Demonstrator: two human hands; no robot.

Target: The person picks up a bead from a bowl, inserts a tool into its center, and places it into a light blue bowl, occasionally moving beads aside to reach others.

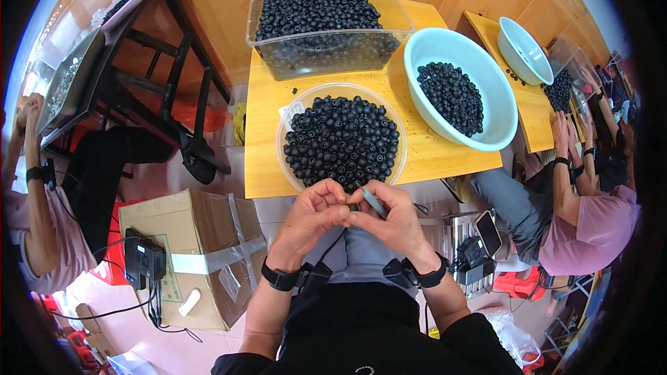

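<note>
My left hand [314, 217] and my right hand [394, 221] meet just past the near edge of the table, their fingertips almost touching. Pinched in my left fingers is a small dark round piece [353, 207], mostly covered by the fingertips. A slim grey-blue tool [375, 203] lies in my closed right hand; its working end is hidden. Right beyond both hands stands a shallow clear round tub [283, 140], heaped with small black bead-like pieces [344, 137] that have holes in them.
Behind the tub is a clear rectangular bin [313, 55] of similar black pieces. A pale blue basin [504, 121] with more stands at the right on the wooden table [267, 107]. A taped cardboard box [201, 257] sits left. Co-workers sit on both sides, one in a pink shirt [590, 226].
</note>
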